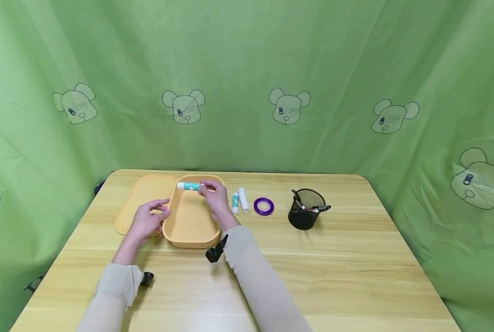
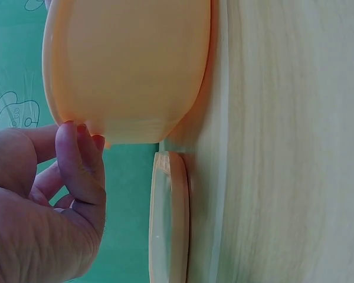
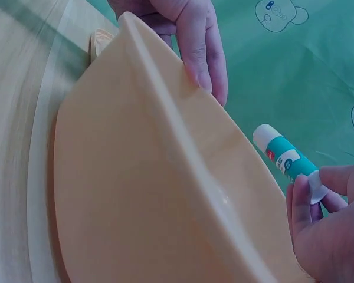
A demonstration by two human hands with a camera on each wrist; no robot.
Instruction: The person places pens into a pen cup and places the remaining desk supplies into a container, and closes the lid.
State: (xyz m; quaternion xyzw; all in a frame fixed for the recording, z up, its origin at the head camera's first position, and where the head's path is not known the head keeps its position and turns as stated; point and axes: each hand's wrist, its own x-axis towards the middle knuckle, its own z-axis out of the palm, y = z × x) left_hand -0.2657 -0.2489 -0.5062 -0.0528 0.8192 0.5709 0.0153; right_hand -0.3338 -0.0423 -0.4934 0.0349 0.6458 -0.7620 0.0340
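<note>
An orange plastic box (image 1: 193, 219), without its lid on, stands on the table. My left hand (image 1: 147, 219) pinches its left rim, thumb and fingers on either side of the wall, as the left wrist view also shows. A teal and white glue stick (image 3: 289, 156) is pinched at one end by my right hand (image 1: 215, 198). It lies level above the far part of the box, its free end pointing left. The orange lid (image 1: 136, 198) lies flat just left of the box, partly hidden behind my left hand.
Right of the box lie a second teal and white glue stick (image 1: 235, 203), a white tube (image 1: 243, 199) and a purple tape roll (image 1: 264, 206). A black mesh pen holder (image 1: 301, 219) with several items stands further right. Green curtain (image 1: 238, 138) hangs behind the wooden table (image 1: 334, 276).
</note>
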